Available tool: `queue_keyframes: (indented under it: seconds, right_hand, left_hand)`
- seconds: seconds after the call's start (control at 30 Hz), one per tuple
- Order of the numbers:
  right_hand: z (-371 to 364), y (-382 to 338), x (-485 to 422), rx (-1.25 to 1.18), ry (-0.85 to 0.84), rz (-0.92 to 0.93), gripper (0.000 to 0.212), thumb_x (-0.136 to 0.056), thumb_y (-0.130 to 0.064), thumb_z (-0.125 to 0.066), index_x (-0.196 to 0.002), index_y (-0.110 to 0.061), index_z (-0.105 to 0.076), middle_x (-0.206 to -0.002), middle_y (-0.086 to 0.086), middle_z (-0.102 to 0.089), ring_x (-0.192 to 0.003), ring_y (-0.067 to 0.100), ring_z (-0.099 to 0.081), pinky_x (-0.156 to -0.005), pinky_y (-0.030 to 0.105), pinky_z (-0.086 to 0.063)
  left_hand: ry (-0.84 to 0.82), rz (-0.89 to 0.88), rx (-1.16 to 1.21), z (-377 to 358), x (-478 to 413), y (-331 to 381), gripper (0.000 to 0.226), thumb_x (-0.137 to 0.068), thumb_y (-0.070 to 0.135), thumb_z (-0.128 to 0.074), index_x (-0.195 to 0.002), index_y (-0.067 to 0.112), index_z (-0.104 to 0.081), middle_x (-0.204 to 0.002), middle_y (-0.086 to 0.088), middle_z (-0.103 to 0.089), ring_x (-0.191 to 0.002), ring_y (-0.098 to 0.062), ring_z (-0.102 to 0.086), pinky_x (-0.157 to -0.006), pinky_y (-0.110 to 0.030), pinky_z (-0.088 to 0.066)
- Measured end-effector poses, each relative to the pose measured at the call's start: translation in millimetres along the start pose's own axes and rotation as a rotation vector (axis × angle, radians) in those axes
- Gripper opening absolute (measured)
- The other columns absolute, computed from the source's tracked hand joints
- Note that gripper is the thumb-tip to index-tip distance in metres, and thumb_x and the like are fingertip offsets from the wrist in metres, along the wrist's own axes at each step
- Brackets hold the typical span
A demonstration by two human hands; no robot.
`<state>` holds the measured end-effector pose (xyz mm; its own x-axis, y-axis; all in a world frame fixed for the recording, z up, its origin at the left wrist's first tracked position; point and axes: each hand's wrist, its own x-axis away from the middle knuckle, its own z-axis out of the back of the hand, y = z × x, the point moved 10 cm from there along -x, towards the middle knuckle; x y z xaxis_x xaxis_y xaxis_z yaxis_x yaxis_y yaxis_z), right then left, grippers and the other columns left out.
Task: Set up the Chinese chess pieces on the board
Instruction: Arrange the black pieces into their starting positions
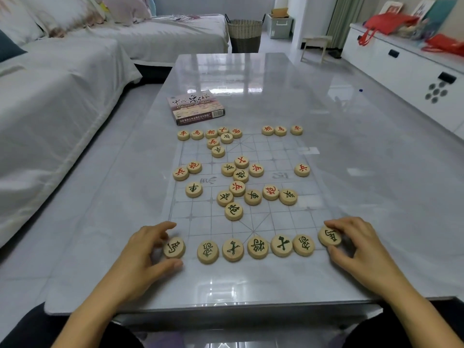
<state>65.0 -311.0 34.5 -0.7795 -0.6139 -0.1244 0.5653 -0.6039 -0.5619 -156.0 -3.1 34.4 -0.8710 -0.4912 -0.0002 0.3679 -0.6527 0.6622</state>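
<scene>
Both hands work along the near edge of the board [276,217]. The left hand [140,249] pinches a black horse piece [174,247] between thumb and curled fingers by the near-left corner. The right hand [356,243] pinches another black disc [329,236] (probably the second horse; its character sits sideways) towards the near-right corner. Each should settle squarely on its crossing, level with the back row [257,247], leaving the corners free. The pieces are pale wooden discs with inked characters.
</scene>
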Motion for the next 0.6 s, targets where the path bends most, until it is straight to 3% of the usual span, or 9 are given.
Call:
queue_keyframes:
  seconds: [0.1,0.17,0.27,0.37,0.43,0.53,0.6]
  right_hand:
    - [-1.4,-3.6,3.2,0.013,0.003,0.011,0.046,-0.07,-0.003,-0.075,-0.113,-0.015,-0.062,-0.103,-0.002,-0.052,-0.101,0.02,-0.047,-0.092,0.035,-0.036]
    - [-2.7,-6.2,4.6,0.03,-0.007,0.03,0.048,-0.069,-0.005,-0.076,-0.113,-0.017,-0.061,-0.102,-0.003,-0.053,-0.099,0.02,-0.048,-0.091,0.037,-0.036]
    - [-4.1,-7.0,6.4,0.019,-0.019,0.043,0.053,-0.071,-0.012,-0.076,-0.119,-0.019,-0.057,-0.106,-0.003,-0.052,-0.102,0.019,-0.047,-0.092,0.036,-0.035]
    - [-3.6,-3.3,5.2,0.006,-0.009,0.024,0.048,-0.074,-0.016,-0.076,-0.118,-0.018,-0.058,-0.107,-0.003,-0.05,-0.105,0.02,-0.046,-0.092,0.035,-0.035]
    - [-4.0,-2.7,4.7,0.037,-0.005,0.027,0.041,-0.075,-0.022,-0.072,-0.114,-0.016,-0.061,-0.105,-0.002,-0.05,-0.102,0.021,-0.047,-0.091,0.035,-0.035]
    - [-6.5,-0.6,5.3,0.06,-0.02,0.007,0.041,-0.073,-0.013,-0.077,-0.111,-0.015,-0.062,-0.104,-0.003,-0.05,-0.102,0.022,-0.047,-0.089,0.035,-0.034]
    - [-6.8,-0.5,5.4,0.068,-0.018,0.007,0.043,-0.07,-0.008,-0.078,-0.11,-0.014,-0.063,-0.103,-0.003,-0.05,-0.101,0.022,-0.047,-0.088,0.035,-0.033]
  left_hand:
    - [0.167,0.07,-0.104,1.1,0.5,2.1,0.052,-0.06,0.031,-0.084,-0.099,0.024,-0.052,-0.093,0.004,-0.049,-0.087,-0.015,-0.048,-0.075,-0.028,-0.039]
    - [0.194,0.048,-0.163,-1.1,-1.2,5.0,0.041,-0.063,0.029,-0.083,-0.092,0.021,-0.056,-0.091,0.001,-0.05,-0.086,-0.02,-0.048,-0.075,-0.033,-0.04]
    - [0.122,0.018,-0.087,-5.4,-2.1,2.8,0.037,-0.071,0.021,-0.077,-0.103,0.029,-0.06,-0.097,0.002,-0.049,-0.095,-0.021,-0.048,-0.085,-0.034,-0.041]
    - [-0.015,-0.064,-0.032,-8.6,0.5,8.2,0.047,-0.077,0.016,-0.071,-0.107,0.046,-0.052,-0.102,0.011,-0.047,-0.1,-0.013,-0.045,-0.086,-0.021,-0.035]
    - [-0.069,-0.083,-0.036,-10.2,3.2,10.4,0.053,-0.076,0.018,-0.073,-0.111,0.048,-0.048,-0.106,0.013,-0.048,-0.102,-0.01,-0.045,-0.088,-0.02,-0.035]
    - [0.021,0.017,0.006,-7.0,5.9,1.5,0.066,-0.064,0.027,-0.082,-0.12,0.035,-0.046,-0.106,0.01,-0.05,-0.101,-0.011,-0.049,-0.091,-0.028,-0.038]
    - [0.127,0.078,0.023,-2.2,7.7,-3.3,0.056,-0.063,0.026,-0.083,-0.109,0.025,-0.05,-0.103,0.005,-0.051,-0.098,-0.014,-0.05,-0.088,-0.03,-0.04]
